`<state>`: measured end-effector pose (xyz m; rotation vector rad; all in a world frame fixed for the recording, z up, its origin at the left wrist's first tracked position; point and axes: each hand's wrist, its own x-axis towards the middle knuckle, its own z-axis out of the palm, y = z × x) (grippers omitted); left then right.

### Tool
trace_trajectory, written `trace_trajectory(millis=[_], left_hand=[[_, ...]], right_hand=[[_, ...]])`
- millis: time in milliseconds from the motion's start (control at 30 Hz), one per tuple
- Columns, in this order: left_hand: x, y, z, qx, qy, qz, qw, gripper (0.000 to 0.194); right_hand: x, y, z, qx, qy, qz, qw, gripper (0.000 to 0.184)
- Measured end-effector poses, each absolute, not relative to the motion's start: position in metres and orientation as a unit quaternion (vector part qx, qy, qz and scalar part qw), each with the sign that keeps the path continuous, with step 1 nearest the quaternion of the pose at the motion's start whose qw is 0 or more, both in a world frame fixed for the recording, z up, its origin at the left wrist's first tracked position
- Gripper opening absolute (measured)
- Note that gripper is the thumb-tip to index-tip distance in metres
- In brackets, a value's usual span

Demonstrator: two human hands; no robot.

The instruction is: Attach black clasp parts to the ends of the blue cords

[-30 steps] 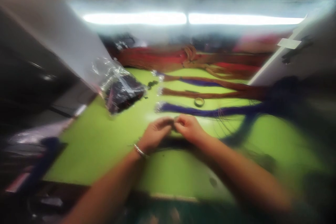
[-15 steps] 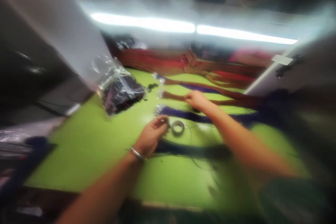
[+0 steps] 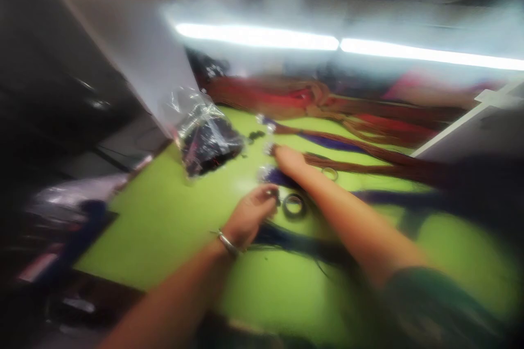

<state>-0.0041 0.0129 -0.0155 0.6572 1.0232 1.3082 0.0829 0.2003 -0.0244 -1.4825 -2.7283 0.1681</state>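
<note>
My left hand (image 3: 249,217), with a bracelet at the wrist, pinches a small dark piece (image 3: 274,194) above the green tabletop. Close to its fingertips lies a dark ring like a tape roll (image 3: 294,206). Farther back, my right hand (image 3: 289,161) has its fingers closed on a bundle of brown wires (image 3: 347,164), right beside the white connector end (image 3: 268,148); the exact grip is blurred. Under my right forearm runs a blue wire bundle (image 3: 282,178) with a whitish end. Another dark blue bundle (image 3: 282,235) lies nearer, behind my left hand.
A clear plastic bag (image 3: 210,142) of dark parts sits at the back left, with loose black pieces (image 3: 256,135) beside it. Red and brown wire bundles (image 3: 262,92) lie along the back. A thin ring (image 3: 329,174) rests right of my right hand. White panels (image 3: 462,120) flank the table.
My right hand has slid left along the brown wires to their connector end, uncovering the thin ring. My left hand still pinches the dark piece. The whole view has shifted somewhat.
</note>
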Motion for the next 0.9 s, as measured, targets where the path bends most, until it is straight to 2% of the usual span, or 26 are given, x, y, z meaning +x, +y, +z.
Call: trace_trajectory(millis=[433,600,667,800,900], left_hand=[[-0.004,0.013,-0.015,0.298,0.449,0.569,0.621,0.039],[-0.005,0.013,-0.016,0.293,0.444,0.570,0.627,0.038],[-0.005,0.014,-0.016,0.281,0.437,0.573,0.634,0.038],[-0.003,0.015,-0.016,0.274,0.429,0.574,0.642,0.040],[-0.001,0.015,-0.017,0.283,0.420,0.567,0.650,0.040]], right_hand=[[0.077,0.204,-0.026,-0.468,-0.881,0.057,0.031,0.024],[0.086,0.205,-0.007,-0.484,-0.872,0.061,0.045,0.024],[0.103,0.201,0.009,-0.515,-0.850,0.065,0.094,0.026],[0.150,0.166,0.040,-0.529,-0.794,0.103,0.281,0.020],[0.174,0.117,0.042,-0.454,-0.813,0.182,0.316,0.019]])
